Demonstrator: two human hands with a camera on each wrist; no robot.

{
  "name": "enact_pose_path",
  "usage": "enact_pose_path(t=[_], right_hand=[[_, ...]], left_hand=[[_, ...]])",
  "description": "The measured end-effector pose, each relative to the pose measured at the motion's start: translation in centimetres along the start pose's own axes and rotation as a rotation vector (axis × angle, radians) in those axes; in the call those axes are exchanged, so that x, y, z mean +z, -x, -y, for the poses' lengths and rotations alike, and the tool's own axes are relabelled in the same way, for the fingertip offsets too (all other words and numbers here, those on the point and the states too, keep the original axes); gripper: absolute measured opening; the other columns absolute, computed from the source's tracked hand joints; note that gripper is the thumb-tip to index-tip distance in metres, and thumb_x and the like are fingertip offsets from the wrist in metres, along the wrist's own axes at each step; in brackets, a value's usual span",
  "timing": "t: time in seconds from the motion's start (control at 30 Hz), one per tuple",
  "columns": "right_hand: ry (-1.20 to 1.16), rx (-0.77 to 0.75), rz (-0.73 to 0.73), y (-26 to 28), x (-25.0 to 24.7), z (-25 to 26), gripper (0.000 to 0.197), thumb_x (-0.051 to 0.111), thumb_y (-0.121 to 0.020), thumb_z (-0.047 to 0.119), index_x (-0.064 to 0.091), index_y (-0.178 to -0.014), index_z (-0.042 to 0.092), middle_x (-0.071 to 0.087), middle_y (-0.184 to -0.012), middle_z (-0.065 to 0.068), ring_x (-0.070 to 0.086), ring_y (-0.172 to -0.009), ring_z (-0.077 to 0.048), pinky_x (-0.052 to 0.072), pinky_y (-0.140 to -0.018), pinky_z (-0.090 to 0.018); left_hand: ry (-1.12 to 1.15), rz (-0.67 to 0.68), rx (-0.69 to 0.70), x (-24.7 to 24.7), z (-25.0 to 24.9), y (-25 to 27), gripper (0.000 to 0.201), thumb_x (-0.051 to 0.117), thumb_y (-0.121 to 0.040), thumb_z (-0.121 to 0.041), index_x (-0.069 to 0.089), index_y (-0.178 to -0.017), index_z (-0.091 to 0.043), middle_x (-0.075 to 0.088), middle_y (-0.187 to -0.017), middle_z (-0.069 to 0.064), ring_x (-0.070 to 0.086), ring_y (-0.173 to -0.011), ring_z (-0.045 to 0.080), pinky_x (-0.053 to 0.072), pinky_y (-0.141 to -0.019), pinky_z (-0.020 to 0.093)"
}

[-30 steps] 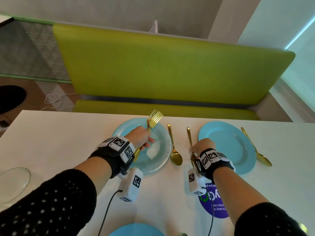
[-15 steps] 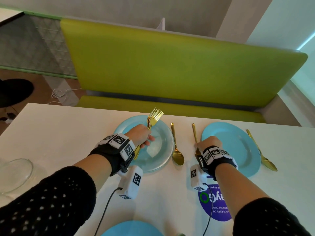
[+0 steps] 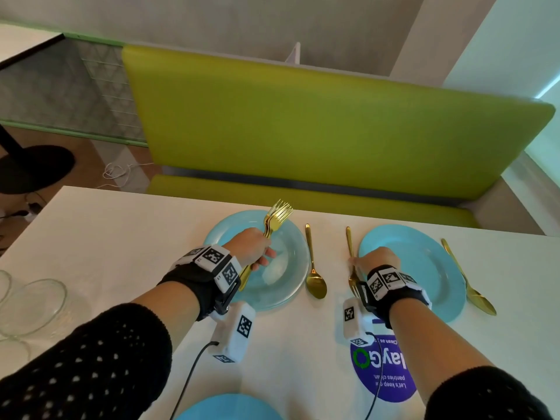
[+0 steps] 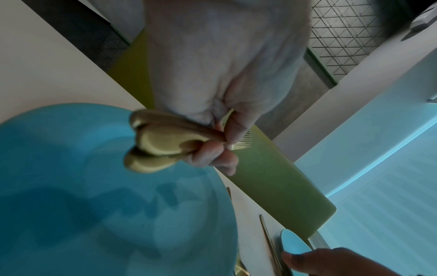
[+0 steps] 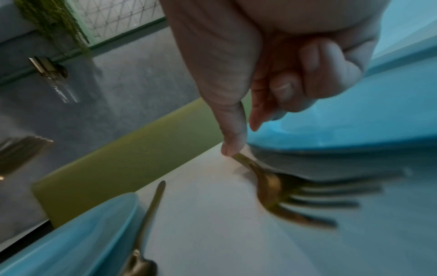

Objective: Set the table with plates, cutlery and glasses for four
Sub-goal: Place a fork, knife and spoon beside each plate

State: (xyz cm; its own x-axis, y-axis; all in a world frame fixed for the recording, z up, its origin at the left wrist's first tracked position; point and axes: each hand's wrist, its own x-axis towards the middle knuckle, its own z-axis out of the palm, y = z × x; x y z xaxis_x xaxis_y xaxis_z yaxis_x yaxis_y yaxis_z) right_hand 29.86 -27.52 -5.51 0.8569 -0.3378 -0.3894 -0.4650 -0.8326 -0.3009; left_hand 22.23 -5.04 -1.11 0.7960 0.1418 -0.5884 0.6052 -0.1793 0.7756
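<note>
Barely shifting since earlier: right hand (image 3: 374, 259) fingers pinching fork (image 3: 351, 259), lying 12-to-6 at 9 o'clock of plate (image 3: 424, 268); left hand (image 3: 250, 247) gripping spare forks (image 3: 274, 219).

The forks (image 3: 277, 218) and spoons (image 3: 315, 286) are shiny gold metal. The blue plates (image 3: 424, 268) look smooth and glossy. The table (image 3: 106, 237) is smooth, matt white. The bowls (image 3: 33, 304) are clear glass.
</note>
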Motion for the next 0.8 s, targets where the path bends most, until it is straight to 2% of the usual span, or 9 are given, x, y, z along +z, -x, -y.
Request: enact_pose_path(t=[0.1,0.17,0.23,0.3,0.5,0.6,0.67,0.73,0.8], right_hand=[[0.072,-0.075,-0.015,1.4,-1.6,0.9,0.045,0.063,-0.085,0.042,0.043,-0.064,0.008,0.047,-0.063,-0.002,0.045,-0.054,-0.013,0.031,-0.045,-0.022],[0.141,-0.171,0.032,2.7,-2.6,1.5,0.039,0.058,-0.089,0.043,0.058,-0.083,0.004,0.059,-0.082,-0.005,0.06,-0.078,-0.019,0.046,-0.063,-0.026],[0.056,-0.266,0.048,4.5,-3.4,1.8,0.036,0.062,-0.088,0.036,0.06,-0.107,0.006,0.062,-0.106,-0.009,0.059,-0.104,-0.024,0.046,-0.084,-0.031],[-0.032,-0.345,0.028,6.8,-3.8,1.9,0.032,0.067,-0.085,0.032,0.061,-0.108,0.011,0.063,-0.109,-0.007,0.059,-0.099,-0.021,0.044,-0.081,-0.028],[0.008,-0.524,0.017,15.2,-2.5,3.3,0.021,0.067,-0.084,0.027,0.067,-0.103,0.018,0.054,-0.076,0.007,0.053,-0.081,-0.014,0.042,-0.076,-0.022],[0.045,-0.602,0.024,20.3,-1.2,4.7,0.023,0.065,-0.086,0.025,0.068,-0.108,0.021,0.059,-0.086,0.002,0.054,-0.083,-0.013,0.046,-0.084,-0.025],[0.096,-0.65,0.046,23.4,-0.2,5.7,0.024,0.062,-0.088,0.024,0.068,-0.112,0.022,0.066,-0.101,-0.002,0.06,-0.096,-0.018,0.047,-0.092,-0.029],[0.218,-0.72,0.056,26.0,0.9,6.8,0.026,0.057,-0.092,0.023,0.067,-0.115,0.021,0.066,-0.116,-0.003,0.059,-0.109,-0.02,0.044,-0.094,-0.028],[0.279,-0.746,0.043,28.0,2.1,7.6,0.026,0.054,-0.094,0.022,0.068,-0.115,0.021,0.066,-0.116,-0.003,0.059,-0.109,-0.021,0.046,-0.093,-0.03]], left_hand=[[-0.031,0.002,0.019,-0.2,0.1,0.7,0.01,0.036,-0.1,-0.01,0.043,-0.104,-0.005,0.058,-0.079,0.003,0.047,-0.057,0.012,0.035,-0.046,0.02],[-0.058,0.01,0.039,-0.3,0.0,1.2,0.009,0.037,-0.1,-0.01,0.044,-0.104,-0.005,0.058,-0.078,0.002,0.048,-0.056,0.012,0.035,-0.046,0.02],[-0.084,0.023,0.068,-0.4,-0.1,1.8,0.009,0.037,-0.099,-0.009,0.045,-0.101,-0.005,0.058,-0.078,0.001,0.048,-0.057,0.012,0.035,-0.047,0.02],[-0.12,0.042,0.1,-0.6,-0.1,2.7,0.011,0.039,-0.098,-0.009,0.049,-0.096,-0.005,0.06,-0.077,0.001,0.047,-0.056,0.012,0.036,-0.048,0.019],[-0.217,0.109,0.167,-2.3,1.3,6.1,0.021,0.05,-0.093,-0.011,0.057,-0.073,-0.01,0.068,-0.087,0.007,0.046,-0.054,0.012,0.037,-0.048,0.018],[-0.259,0.185,0.152,-4.2,2.5,8.5,0.023,0.053,-0.091,-0.009,0.057,-0.069,-0.009,0.069,-0.088,0.009,0.045,-0.052,0.012,0.036,-0.048,0.019],[-0.296,0.244,0.139,-5.7,3.2,10.0,0.019,0.056,-0.09,-0.009,0.058,-0.071,-0.008,0.069,-0.086,0.01,0.045,-0.053,0.013,0.035,-0.048,0.02],[-0.343,0.283,0.137,-7.4,4.1,11.2,0.016,0.058,-0.088,-0.009,0.061,-0.073,-0.006,0.068,-0.087,0.011,0.045,-0.055,0.014,0.036,-0.049,0.02],[-0.371,0.317,0.139,-9.1,4.9,12.1,0.014,0.058,-0.086,-0.008,0.064,-0.074,-0.006,0.069,-0.091,0.012,0.047,-0.059,0.015,0.037,-0.049,0.019]])
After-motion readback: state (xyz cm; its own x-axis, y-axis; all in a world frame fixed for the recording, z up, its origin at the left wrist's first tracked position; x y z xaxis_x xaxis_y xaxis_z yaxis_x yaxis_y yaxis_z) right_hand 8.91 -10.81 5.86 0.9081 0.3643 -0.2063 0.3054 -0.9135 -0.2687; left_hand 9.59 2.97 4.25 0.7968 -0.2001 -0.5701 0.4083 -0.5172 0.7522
